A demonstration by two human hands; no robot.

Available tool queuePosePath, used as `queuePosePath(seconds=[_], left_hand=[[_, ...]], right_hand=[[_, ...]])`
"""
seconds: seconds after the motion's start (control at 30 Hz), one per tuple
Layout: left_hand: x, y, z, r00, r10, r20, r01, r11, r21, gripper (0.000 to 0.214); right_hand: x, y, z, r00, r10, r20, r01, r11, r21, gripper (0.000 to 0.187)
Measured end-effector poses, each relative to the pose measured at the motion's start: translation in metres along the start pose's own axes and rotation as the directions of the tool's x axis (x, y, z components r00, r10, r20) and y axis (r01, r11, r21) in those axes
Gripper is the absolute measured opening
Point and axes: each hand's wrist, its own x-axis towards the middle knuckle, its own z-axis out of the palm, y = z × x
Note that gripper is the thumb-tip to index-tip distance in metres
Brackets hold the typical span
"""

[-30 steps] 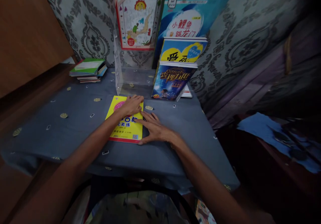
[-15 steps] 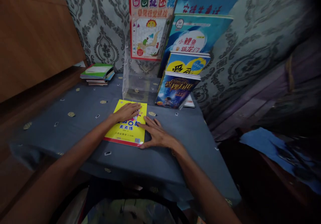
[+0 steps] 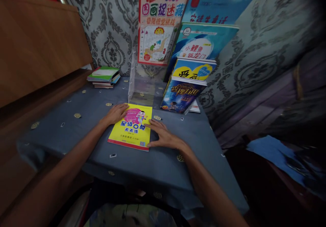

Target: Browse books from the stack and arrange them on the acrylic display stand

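A yellow workbook [image 3: 129,137] with a red bottom strip lies flat on the table, its cover facing up. My left hand [image 3: 115,113] rests at its upper left edge, fingers stretched out over the border. At the right edge is my right hand [image 3: 163,135], thumb and fingers spread, the fingertips at the cover's side. Neither hand grips the workbook. Just behind it stands a clear acrylic rack [image 3: 142,96]. A red-bordered picture book [image 3: 163,30] is upright in the rack's upper left part.
Stepped on the rack's right side are a dark blue book [image 3: 181,96], a yellow-and-blue book [image 3: 192,70], a teal book [image 3: 203,40] and a large blue book [image 3: 221,6]. A stack of books [image 3: 104,76] lies at the back left of the cloth-covered table [image 3: 84,132]. A wooden panel [image 3: 40,43] borders the left.
My left hand has slid left from the middle of the cover to its left edge, uncovering the picture and title. My right hand stays at the right edge. The view has shifted slightly.
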Motion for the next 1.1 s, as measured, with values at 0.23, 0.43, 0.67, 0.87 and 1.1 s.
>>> queuePosePath(seconds=[0.23,0.43,0.67,0.87,1.1], left_hand=[[-0.001,0.003,-0.003,1.0,-0.025,0.004,0.025,1.0,-0.003,0.051],[-0.001,0.003,-0.003,1.0,-0.025,-0.001,0.025,0.999,-0.027,0.05],[-0.001,0.002,-0.003,0.999,-0.038,0.007,0.038,0.999,-0.037,0.049],[-0.001,0.005,-0.004,0.998,-0.054,0.015,0.054,0.998,-0.033,0.05],[0.0,0.003,-0.004,0.999,-0.041,0.018,0.041,0.998,-0.047,0.051]], right_hand=[[0.057,0.017,-0.008,0.991,0.039,-0.13,-0.048,0.997,-0.066,0.091],[0.079,0.028,-0.003,0.972,0.091,-0.215,-0.119,0.986,-0.121,0.09],[0.079,0.032,0.005,0.961,0.11,-0.256,-0.147,0.98,-0.131,0.086],[0.064,0.02,0.007,0.977,0.116,-0.181,-0.144,0.979,-0.148,0.094],[0.014,-0.005,0.022,0.998,0.015,-0.069,-0.023,0.992,-0.124,0.105]])
